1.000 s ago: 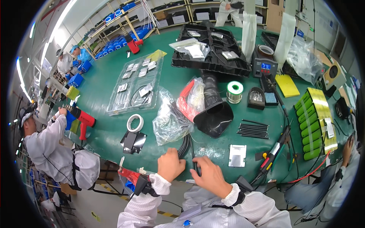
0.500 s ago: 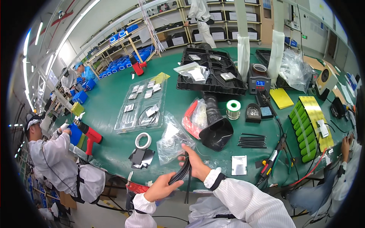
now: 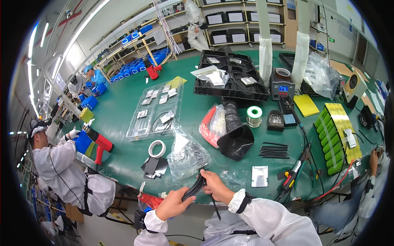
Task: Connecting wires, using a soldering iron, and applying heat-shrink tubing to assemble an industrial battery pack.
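Note:
Near the table's front edge, my left hand is closed around a bundle of thin black cables. My right hand grips the other end of that bundle, with its fingertips partly hidden behind it. One or two black strands hang below the right hand. Just beyond my hands lies a crumpled clear plastic bag. To the right, a row of short straight black pieces lies on the green table, with a flat silver-white rectangular part closer to me.
Left are a tape roll, a clear tray of small parts and a red heat gun. A black fume duct, solder spool, soldering station and green battery pack stand right. Co-workers flank the table.
My right hand has shifted slightly right and nearer to me, bending the bundle more. The hanging strands now slant to the right. A person in the background has moved left.

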